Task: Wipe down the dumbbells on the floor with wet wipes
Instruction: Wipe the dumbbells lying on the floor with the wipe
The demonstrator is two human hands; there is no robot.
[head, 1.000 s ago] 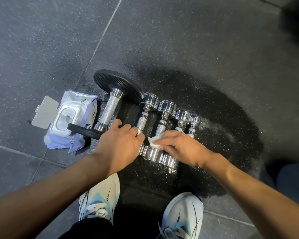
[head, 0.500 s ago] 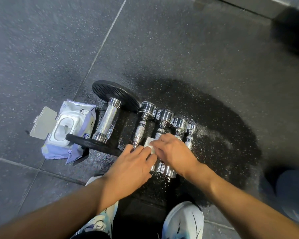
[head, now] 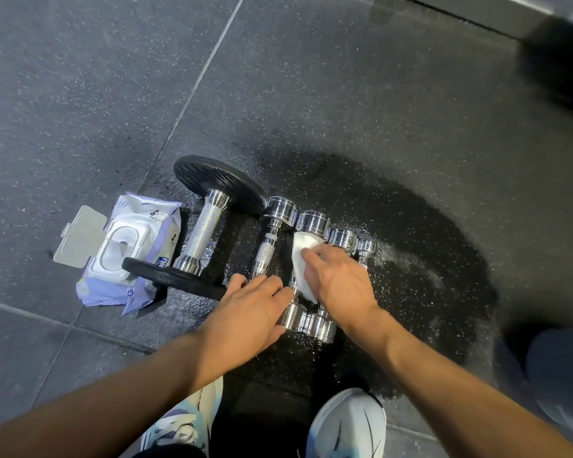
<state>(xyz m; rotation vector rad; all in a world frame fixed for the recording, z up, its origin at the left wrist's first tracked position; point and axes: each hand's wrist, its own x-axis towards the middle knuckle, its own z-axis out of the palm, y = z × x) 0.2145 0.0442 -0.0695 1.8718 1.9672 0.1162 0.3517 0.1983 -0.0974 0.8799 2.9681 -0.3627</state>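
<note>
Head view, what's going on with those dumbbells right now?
A person crouches over a row of chrome dumbbells on the floor. The right hand presses a white wipe onto the handle of the second chrome one, while the left hand rests on the near ends, seemingly steadying them. A bigger dumbbell with black plates lies to the left, beside an open wipe pack.

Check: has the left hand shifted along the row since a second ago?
Yes. The left hand moved rightward, off the black-plate dumbbell toward the chrome dumbbells.
</note>
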